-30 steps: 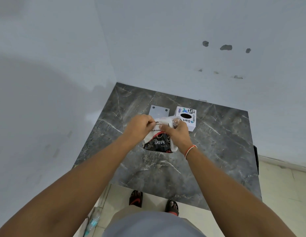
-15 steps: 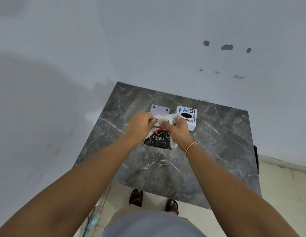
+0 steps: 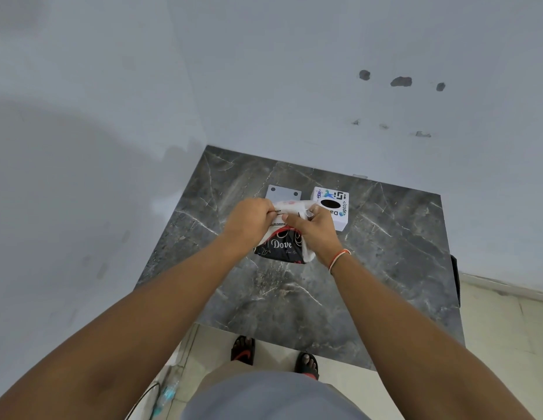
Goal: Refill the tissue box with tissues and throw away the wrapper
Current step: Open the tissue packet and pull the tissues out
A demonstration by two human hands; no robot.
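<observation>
A tissue pack in a black, red and white plastic wrapper marked "Dove" is held above the dark marble table. My left hand pinches the wrapper's white top edge on the left. My right hand grips the same top edge on the right. The two hands are close together. A white tissue box with a black oval opening on top stands just behind my right hand, partly hidden by it.
A flat grey plate with two holes lies on the table behind my left hand. White walls close in the table at the back and left. My sandalled feet stand on pale floor tiles by the table's front edge.
The pack and both hands stay at nearly the same place. The wrapper's top edge looks pulled a little wider between my hands.
</observation>
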